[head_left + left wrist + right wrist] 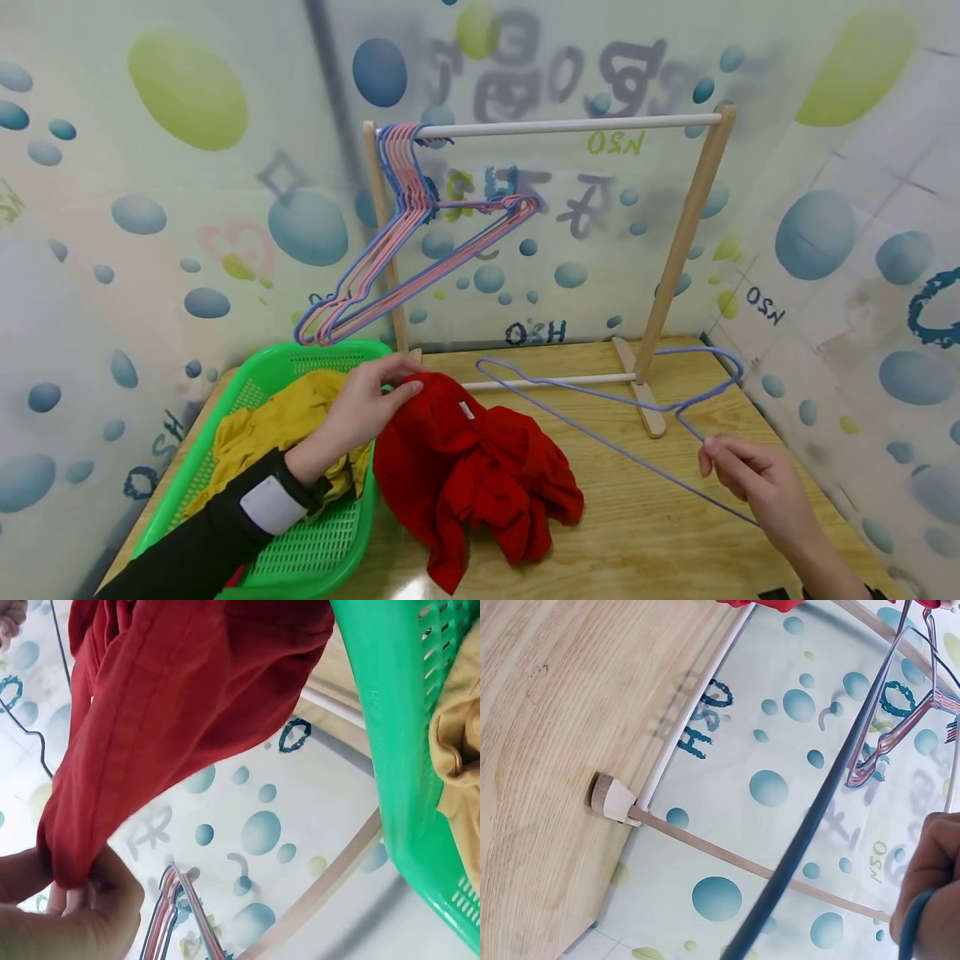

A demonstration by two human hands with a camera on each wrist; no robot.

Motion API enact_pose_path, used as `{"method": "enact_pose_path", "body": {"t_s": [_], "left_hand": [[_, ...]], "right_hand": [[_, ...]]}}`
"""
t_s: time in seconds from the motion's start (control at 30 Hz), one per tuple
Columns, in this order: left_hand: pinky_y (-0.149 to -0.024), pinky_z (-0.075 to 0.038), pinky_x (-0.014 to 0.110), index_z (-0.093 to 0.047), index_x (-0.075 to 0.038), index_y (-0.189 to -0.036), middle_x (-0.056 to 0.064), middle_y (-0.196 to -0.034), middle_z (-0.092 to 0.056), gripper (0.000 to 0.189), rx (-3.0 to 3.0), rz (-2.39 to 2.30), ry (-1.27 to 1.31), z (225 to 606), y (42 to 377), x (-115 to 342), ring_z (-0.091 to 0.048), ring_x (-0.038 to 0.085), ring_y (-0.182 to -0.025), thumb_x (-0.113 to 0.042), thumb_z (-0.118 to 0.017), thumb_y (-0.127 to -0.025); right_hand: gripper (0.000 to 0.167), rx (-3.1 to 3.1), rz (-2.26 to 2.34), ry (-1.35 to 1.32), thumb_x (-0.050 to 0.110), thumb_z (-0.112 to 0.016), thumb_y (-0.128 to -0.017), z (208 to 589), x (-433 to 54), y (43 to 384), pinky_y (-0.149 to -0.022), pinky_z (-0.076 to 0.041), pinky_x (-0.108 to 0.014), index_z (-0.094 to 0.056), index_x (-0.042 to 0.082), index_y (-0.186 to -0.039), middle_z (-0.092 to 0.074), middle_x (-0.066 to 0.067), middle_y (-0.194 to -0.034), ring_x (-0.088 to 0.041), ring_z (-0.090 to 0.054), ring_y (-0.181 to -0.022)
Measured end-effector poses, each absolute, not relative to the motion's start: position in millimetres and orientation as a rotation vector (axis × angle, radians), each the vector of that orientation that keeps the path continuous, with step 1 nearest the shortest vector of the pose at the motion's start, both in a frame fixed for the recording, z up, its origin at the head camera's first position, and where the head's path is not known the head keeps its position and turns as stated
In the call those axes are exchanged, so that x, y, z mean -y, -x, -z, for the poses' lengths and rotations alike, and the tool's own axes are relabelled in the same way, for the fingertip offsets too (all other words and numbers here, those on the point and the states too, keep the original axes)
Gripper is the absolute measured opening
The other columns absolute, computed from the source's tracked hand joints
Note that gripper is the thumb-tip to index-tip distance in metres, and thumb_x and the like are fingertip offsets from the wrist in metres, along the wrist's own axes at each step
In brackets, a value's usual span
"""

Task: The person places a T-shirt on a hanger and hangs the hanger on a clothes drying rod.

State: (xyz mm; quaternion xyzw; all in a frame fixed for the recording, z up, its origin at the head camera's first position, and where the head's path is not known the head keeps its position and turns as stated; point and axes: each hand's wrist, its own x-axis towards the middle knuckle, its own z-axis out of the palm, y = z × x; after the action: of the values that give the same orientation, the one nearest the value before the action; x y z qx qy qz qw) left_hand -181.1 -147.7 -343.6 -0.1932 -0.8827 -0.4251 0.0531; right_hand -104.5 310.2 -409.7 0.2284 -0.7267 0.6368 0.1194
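Observation:
My left hand (367,400) pinches the upper edge of a red garment (480,467), which hangs and bunches in folds over the table beside the basket. In the left wrist view, the thumb and fingers (112,892) close on the cloth of the red garment (165,712). My right hand (765,483) grips a blue wire hanger (600,429) at one shoulder end, its hook pointing away toward the rack. The right wrist view shows the fingers (934,877) curled round the hanger's blue wire (817,802).
A green basket (360,533) at the left holds a yellow garment (277,417). Behind stands a wooden rack (686,225) with a white rail (570,125). Several pink and blue hangers (405,217) hang at its left end. A patterned wall backs the wooden table (630,533).

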Motion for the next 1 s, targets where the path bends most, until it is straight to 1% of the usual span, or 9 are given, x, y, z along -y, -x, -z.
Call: {"method": "enact_pose_path", "body": {"t_s": [0.17, 0.27, 0.33, 0.47, 0.73, 0.87, 1.0], "left_hand": [[-0.073, -0.052, 0.029, -0.073, -0.010, -0.109, 0.007, -0.101, -0.077, 0.013, 2.617, 1.222, 0.546, 345.2, 185.0, 147.4, -0.067, 0.018, -0.086, -0.011, -0.064, -0.099], [-0.069, -0.050, 0.027, -0.074, -0.011, -0.108, 0.005, -0.099, -0.077, 0.013, 2.605, 1.202, 0.509, 345.4, 187.2, 146.5, -0.064, 0.015, -0.081, -0.013, -0.064, -0.100], [-0.068, -0.049, 0.026, -0.075, -0.012, -0.108, 0.005, -0.099, -0.078, 0.014, 2.603, 1.190, 0.492, 345.1, 188.1, 145.7, -0.065, 0.015, -0.081, -0.015, -0.064, -0.100], [-0.070, -0.051, 0.027, -0.075, -0.011, -0.108, 0.006, -0.099, -0.077, 0.014, 2.591, 1.216, 0.490, 343.9, 188.8, 143.4, -0.067, 0.016, -0.083, -0.016, -0.064, -0.100], [-0.073, -0.052, 0.028, -0.075, -0.011, -0.107, 0.005, -0.096, -0.076, 0.013, 2.589, 1.303, 0.497, 340.8, 188.1, 137.7, -0.062, 0.014, -0.081, -0.015, -0.065, -0.100], [-0.072, -0.052, 0.029, -0.076, -0.012, -0.106, 0.004, -0.095, -0.076, 0.013, 2.582, 1.325, 0.510, 340.0, 186.9, 134.5, -0.062, 0.013, -0.079, -0.017, -0.066, -0.099], [-0.071, -0.052, 0.027, -0.076, -0.011, -0.105, 0.005, -0.094, -0.076, 0.013, 2.572, 1.347, 0.525, 338.2, 185.1, 131.5, -0.062, 0.013, -0.078, -0.016, -0.066, -0.099]], "right_hand": [[0.044, 2.130, -1.880, -0.692, -0.019, -0.034, -0.100, 407.3, -308.3, 100.2, -0.041, -0.018, -0.030, -0.067, 0.008, -0.086, -0.028, -0.007, -0.057, -0.019, -0.018, -0.046], [0.046, 2.178, -1.839, -0.719, -0.019, -0.033, -0.100, 403.6, -308.1, 98.1, -0.041, -0.019, -0.030, -0.066, 0.010, -0.086, -0.028, -0.008, -0.057, -0.019, -0.019, -0.046], [0.046, 2.198, -1.826, -0.741, -0.019, -0.033, -0.100, 401.4, -307.2, 97.2, -0.041, -0.020, -0.030, -0.066, 0.011, -0.086, -0.029, -0.008, -0.057, -0.020, -0.020, -0.046], [0.047, 2.180, -1.852, -0.835, -0.022, -0.032, -0.097, 400.4, -302.1, 96.5, -0.040, -0.020, -0.028, -0.066, 0.009, -0.089, -0.031, -0.008, -0.058, -0.019, -0.020, -0.046], [0.047, 2.134, -1.901, -0.905, -0.024, -0.033, -0.096, 410.0, -292.5, 99.8, -0.041, -0.020, -0.026, -0.067, 0.008, -0.090, -0.031, -0.007, -0.059, -0.017, -0.021, -0.046], [0.047, 2.166, -1.884, -0.884, -0.023, -0.034, -0.097, 410.0, -289.7, 100.9, -0.041, -0.021, -0.027, -0.067, 0.010, -0.090, -0.031, -0.008, -0.058, -0.018, -0.021, -0.046], [0.046, 2.162, -1.889, -0.880, -0.023, -0.035, -0.097, 411.0, -286.2, 102.2, -0.041, -0.021, -0.027, -0.067, 0.009, -0.090, -0.030, -0.008, -0.058, -0.018, -0.021, -0.046]]}}
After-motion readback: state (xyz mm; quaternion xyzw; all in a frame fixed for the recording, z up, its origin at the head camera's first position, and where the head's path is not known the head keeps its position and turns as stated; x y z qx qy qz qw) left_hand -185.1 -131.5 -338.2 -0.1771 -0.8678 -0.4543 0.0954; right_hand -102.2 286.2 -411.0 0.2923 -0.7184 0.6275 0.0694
